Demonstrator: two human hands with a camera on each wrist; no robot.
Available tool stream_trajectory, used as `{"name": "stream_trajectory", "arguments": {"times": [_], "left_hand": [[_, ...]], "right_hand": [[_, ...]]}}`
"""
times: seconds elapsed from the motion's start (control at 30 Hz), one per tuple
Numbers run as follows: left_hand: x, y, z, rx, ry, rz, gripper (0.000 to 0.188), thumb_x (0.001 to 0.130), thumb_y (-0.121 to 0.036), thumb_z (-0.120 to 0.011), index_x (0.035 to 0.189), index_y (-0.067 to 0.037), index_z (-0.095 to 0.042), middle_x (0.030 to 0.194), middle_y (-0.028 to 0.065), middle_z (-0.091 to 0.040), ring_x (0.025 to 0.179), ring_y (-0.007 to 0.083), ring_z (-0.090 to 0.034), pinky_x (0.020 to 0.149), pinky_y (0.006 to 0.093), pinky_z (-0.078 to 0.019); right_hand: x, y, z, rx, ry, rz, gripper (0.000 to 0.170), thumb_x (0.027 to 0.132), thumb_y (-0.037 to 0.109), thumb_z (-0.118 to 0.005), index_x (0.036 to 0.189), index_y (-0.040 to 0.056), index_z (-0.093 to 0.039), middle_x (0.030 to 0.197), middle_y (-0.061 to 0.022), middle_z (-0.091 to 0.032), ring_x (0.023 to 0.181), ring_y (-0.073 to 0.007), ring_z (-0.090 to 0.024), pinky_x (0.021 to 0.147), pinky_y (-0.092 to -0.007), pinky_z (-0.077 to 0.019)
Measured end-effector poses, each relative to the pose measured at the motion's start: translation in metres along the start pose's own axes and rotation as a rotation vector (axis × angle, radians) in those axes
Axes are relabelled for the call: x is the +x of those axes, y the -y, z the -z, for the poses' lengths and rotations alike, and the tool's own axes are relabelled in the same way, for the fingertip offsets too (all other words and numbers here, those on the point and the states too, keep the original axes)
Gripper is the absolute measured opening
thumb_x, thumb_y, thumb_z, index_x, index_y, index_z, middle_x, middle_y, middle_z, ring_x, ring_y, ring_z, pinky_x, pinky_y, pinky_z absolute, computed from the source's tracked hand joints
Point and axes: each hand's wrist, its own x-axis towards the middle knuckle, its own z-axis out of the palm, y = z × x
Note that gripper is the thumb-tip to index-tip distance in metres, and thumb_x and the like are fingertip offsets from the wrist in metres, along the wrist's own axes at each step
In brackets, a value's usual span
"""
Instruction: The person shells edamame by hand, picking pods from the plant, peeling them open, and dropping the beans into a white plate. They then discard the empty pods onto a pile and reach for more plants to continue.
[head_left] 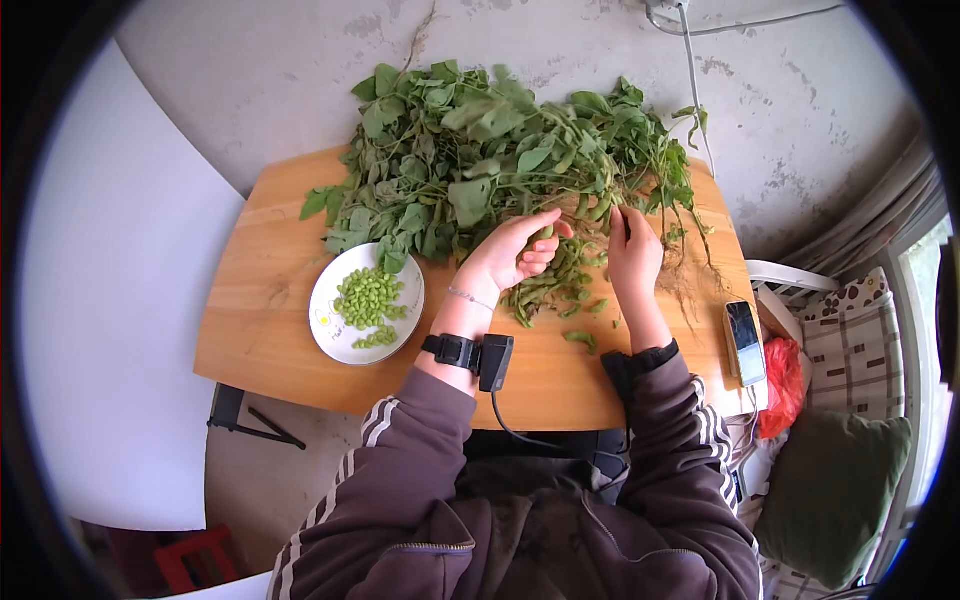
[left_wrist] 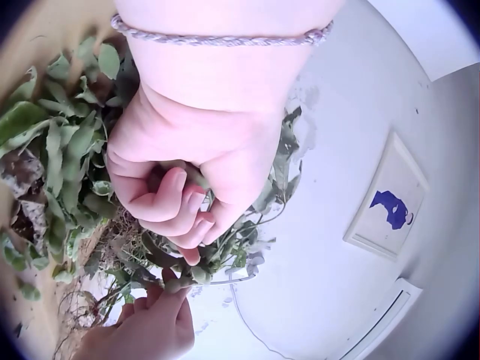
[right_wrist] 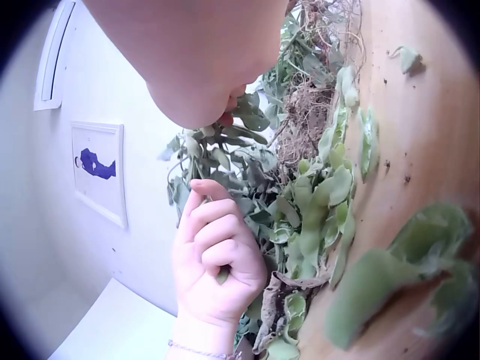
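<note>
A leafy heap of uprooted green bean plants [head_left: 470, 165] lies across the far half of the wooden table. My left hand [head_left: 515, 252] has its fingers curled round a green bean pod [left_wrist: 187, 171], mostly hidden in the palm. Just to its right, my right hand [head_left: 635, 258] pinches at pods [head_left: 598, 211] hanging on a stem; its fingertips are partly covered in the right wrist view. Beneath and between the hands lies a pile of bean pods [right_wrist: 319, 217], several of them split open.
On the table's left side stands a white plate [head_left: 326, 338] holding shelled green beans [head_left: 368, 295]. A phone [head_left: 744, 340] rests at the right edge. Dry roots [right_wrist: 304, 127] and soil crumbs lie near the pods. Beyond are a wall and, at right, a chair with a green cushion [head_left: 835, 495].
</note>
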Motion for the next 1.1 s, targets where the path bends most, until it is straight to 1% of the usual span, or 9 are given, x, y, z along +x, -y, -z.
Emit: {"name": "stream_trajectory", "arguments": {"times": [0.3,0.4,0.43,0.53,0.73,0.83,0.93,0.97,1.1], "left_hand": [[0.003,0.002,-0.007,-0.036,-0.130,-0.199,0.027,0.102,-0.028,-0.060,0.102,-0.001,-0.062,0.068,-0.0051,-0.047,0.052,0.0036,-0.041,0.044,0.0174,-0.0290],[0.007,0.007,-0.007,0.295,-0.214,-0.386,0.031,0.099,-0.030,-0.064,0.103,0.001,-0.064,0.067,-0.0067,-0.046,0.052,0.0026,-0.038,0.046,0.0173,-0.0268],[0.013,0.014,-0.014,0.593,-0.422,-0.579,0.040,0.093,-0.036,-0.073,0.104,0.001,-0.068,0.065,-0.0080,-0.046,0.052,0.0017,-0.037,0.048,0.0184,-0.0264],[0.013,0.017,-0.013,0.979,-0.590,-0.708,0.043,0.082,-0.041,-0.082,0.092,0.000,-0.074,0.066,-0.0044,-0.061,0.061,0.0033,-0.051,0.057,0.0216,-0.0402],[0.011,0.017,-0.014,0.941,-0.605,-0.673,0.039,0.084,-0.035,-0.082,0.093,0.002,-0.075,0.084,0.0022,-0.074,0.072,0.0041,-0.059,0.067,0.0225,-0.0474],[0.015,0.018,-0.009,0.767,-0.482,-0.745,0.032,0.086,-0.028,-0.079,0.094,0.002,-0.074,0.083,0.0025,-0.072,0.064,0.0027,-0.054,0.058,0.0206,-0.0429],[0.007,0.008,-0.002,0.461,-0.368,-0.381,0.024,0.087,-0.022,-0.077,0.095,0.000,-0.072,0.080,0.0034,-0.070,0.053,0.0009,-0.043,0.048,0.0190,-0.0323],[0.008,0.009,-0.001,0.406,-0.340,-0.361,0.022,0.087,-0.021,-0.076,0.094,-0.002,-0.069,0.077,0.0031,-0.068,0.047,0.0008,-0.033,0.043,0.0191,-0.0231],[-0.002,0.002,-0.008,0.348,-0.192,-0.273,0.022,0.092,-0.022,-0.068,0.093,0.000,-0.068,0.076,0.0046,-0.066,0.048,0.0032,-0.038,0.045,0.0190,-0.0283]], "right_hand": [[0.002,0.011,0.000,0.171,0.056,0.037,0.017,0.099,0.016,-0.059,0.108,0.0036,-0.067,0.091,-0.0152,-0.070,0.076,-0.0345,-0.067,0.065,-0.0391,-0.0531],[-0.001,0.012,-0.004,0.157,0.083,0.097,0.016,0.096,0.015,-0.063,0.107,0.0042,-0.068,0.090,-0.0135,-0.070,0.076,-0.0341,-0.067,0.065,-0.0399,-0.0532],[-0.002,0.014,-0.005,0.150,0.089,0.122,0.016,0.095,0.015,-0.064,0.106,0.0045,-0.068,0.090,-0.0132,-0.070,0.076,-0.0339,-0.067,0.065,-0.0401,-0.0532],[-0.004,0.016,-0.003,0.119,0.136,0.153,0.016,0.094,0.016,-0.066,0.105,0.0053,-0.069,0.087,-0.0119,-0.070,0.074,-0.0329,-0.067,0.064,-0.0402,-0.0533],[-0.007,0.016,-0.004,0.105,0.160,0.205,0.015,0.092,0.015,-0.067,0.104,0.0068,-0.070,0.082,-0.0096,-0.069,0.071,-0.0303,-0.066,0.060,-0.0381,-0.0525],[-0.006,0.018,-0.002,0.076,0.166,0.171,0.014,0.092,0.016,-0.068,0.102,0.0079,-0.070,0.082,-0.0089,-0.069,0.070,-0.0292,-0.066,0.059,-0.0371,-0.0522],[-0.007,0.020,-0.002,0.021,0.131,0.202,0.012,0.091,0.016,-0.068,0.101,0.0082,-0.069,0.082,-0.0082,-0.069,0.069,-0.0282,-0.066,0.059,-0.0366,-0.0521],[-0.006,0.020,-0.002,0.001,0.108,0.229,0.012,0.091,0.016,-0.068,0.100,0.0082,-0.069,0.082,-0.0079,-0.069,0.069,-0.0278,-0.066,0.059,-0.0365,-0.0520],[-0.006,0.022,-0.001,-0.012,0.121,0.255,0.010,0.090,0.014,-0.068,0.098,0.0076,-0.067,0.081,-0.0068,-0.069,0.068,-0.0267,-0.066,0.059,-0.0359,-0.0519]]}}
